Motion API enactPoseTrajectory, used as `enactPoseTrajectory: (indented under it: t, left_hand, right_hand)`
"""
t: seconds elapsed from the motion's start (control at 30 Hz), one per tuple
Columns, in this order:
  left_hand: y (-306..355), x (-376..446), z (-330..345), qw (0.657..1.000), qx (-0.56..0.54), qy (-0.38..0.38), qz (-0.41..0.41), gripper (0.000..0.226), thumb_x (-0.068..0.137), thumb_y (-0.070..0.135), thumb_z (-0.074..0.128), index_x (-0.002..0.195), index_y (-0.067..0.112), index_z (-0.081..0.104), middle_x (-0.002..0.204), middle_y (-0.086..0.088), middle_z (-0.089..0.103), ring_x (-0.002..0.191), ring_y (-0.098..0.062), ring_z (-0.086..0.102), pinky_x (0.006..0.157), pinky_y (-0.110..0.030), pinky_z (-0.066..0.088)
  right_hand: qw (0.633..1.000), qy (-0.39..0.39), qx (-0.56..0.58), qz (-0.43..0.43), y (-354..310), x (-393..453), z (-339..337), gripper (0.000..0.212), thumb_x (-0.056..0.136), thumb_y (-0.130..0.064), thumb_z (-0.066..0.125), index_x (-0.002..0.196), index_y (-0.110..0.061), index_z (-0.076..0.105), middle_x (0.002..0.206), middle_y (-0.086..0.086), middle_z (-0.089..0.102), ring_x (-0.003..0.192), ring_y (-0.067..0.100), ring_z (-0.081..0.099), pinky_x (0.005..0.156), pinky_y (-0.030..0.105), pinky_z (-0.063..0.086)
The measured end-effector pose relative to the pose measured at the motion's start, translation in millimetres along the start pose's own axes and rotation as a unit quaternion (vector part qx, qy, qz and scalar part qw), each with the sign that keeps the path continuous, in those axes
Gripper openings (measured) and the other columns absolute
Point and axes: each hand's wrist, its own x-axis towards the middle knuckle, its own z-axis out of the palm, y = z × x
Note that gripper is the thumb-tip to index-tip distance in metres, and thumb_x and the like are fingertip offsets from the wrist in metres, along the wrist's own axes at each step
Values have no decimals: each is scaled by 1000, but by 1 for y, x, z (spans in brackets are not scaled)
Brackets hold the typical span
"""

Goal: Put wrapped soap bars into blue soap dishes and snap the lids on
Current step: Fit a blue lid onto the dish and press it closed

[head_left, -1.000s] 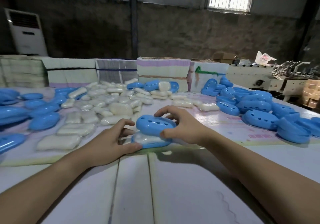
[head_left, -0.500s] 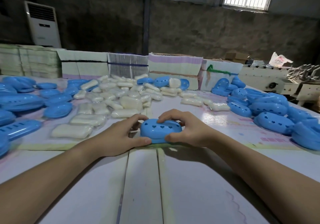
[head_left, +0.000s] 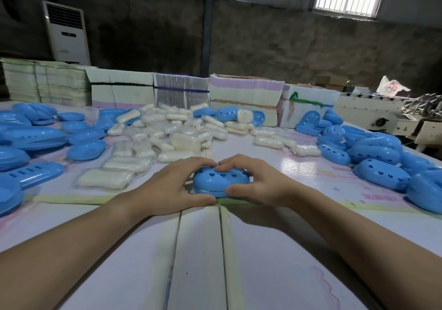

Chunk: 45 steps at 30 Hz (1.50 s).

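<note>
Both hands on one dish (head_left: 221,181) at bench (head_left: 275,250) centre, near the front edge of the printed sheet. Left hand (head_left: 167,187) wraps the left end: fingers curled over the top, thumb along the lower seam. Right hand (head_left: 257,181) mirrors it on the right end. Fingertips of the two hands almost meet over the lid (head_left: 220,174), the part with heart cutouts.

Lid sits on its base, a seam line visible round the front. Can't tell from here whether it's fully clicked or only seated; grip looks like a squeeze to close it. Soap inside not visible, so I'm assuming it's loaded.

Progress judgement: early to middle of the batch.
- Soap pile (head_left: 167,137), wrapped bars, big heap at mid-bench, just beyond the hands. Plenty left.
- Left blue pile (head_left: 35,137): slotted parts, look like bases, some may be stacked. Can't say if any hold soap.
- Right blue pile (head_left: 373,151): heart-hole lids or closed dishes. Can't tell which from this angle.

So: one dish at the closing step, many bars still loose. Finished count unclear. Next is likely to set this one aside and grab a fresh base and bar.
</note>
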Motion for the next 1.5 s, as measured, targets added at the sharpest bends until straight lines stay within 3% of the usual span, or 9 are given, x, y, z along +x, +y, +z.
enactPoseTrajectory:
  t: [0.13,0.3,0.4,0.57,0.73,0.97,1.1,1.3,1.5]
  left_hand:
    - [5,1,-2,994,99,24,27,60,75,79,54,129,58,40,117,32,56,106,5,51,82,-12,39]
    - [6,2,-4,991,132,17,10,57,78,84,40,123,49,46,104,24,58,93,3,52,72,-19,41]
    - [6,4,-4,993,116,11,-20,52,77,86,34,113,51,46,100,18,59,92,1,53,73,-23,43]
    - [2,1,-7,997,-5,-72,-28,45,92,66,49,131,46,43,115,16,58,108,-4,53,90,-26,44]
    - [2,1,-9,995,-42,-88,-32,34,101,40,54,134,35,45,104,23,60,91,6,58,74,-9,40]
    - [6,0,-15,995,-62,-74,-14,28,97,31,63,123,31,54,108,5,64,85,2,59,71,-12,45]
    - [7,1,-17,997,-44,-62,-34,22,100,37,56,122,37,55,109,6,65,96,-16,61,87,-36,50]
    - [12,0,-17,995,-71,-56,-40,20,101,35,54,120,31,60,110,3,67,100,-13,61,89,-33,50]
    - [13,2,-12,987,-137,-52,-60,28,103,31,49,123,19,63,113,6,68,104,-5,61,96,-28,48]
  right_hand:
    - [1000,-4,4,-3,3,0,-1,45,87,-31,71,129,-36,56,131,-10,55,115,8,55,101,36,48]
    - [999,0,-30,-26,3,1,4,59,82,-26,76,128,-46,45,124,-23,52,111,-4,52,93,15,45]
    - [999,33,-9,-26,5,1,3,55,84,-26,76,127,-45,48,120,-21,57,108,0,55,94,21,47]
    - [999,39,28,-20,11,1,1,55,82,-27,78,125,-47,50,117,-16,61,105,4,59,91,23,50]
    - [998,32,56,-22,13,1,1,58,84,-22,77,129,-45,48,119,-13,59,105,7,59,91,23,51]
    - [999,23,17,-34,8,1,6,56,87,-27,74,132,-42,43,121,-19,51,107,2,54,93,22,47]
    - [998,56,2,-39,8,2,3,45,86,-32,74,124,-40,50,109,-20,61,99,0,60,80,14,50]
    - [997,63,26,-44,8,3,2,40,85,-34,75,120,-33,57,104,-15,66,94,5,64,76,17,53]
    - [986,55,160,-11,9,3,6,40,81,-34,72,118,-30,56,99,-13,68,87,3,66,71,20,53]
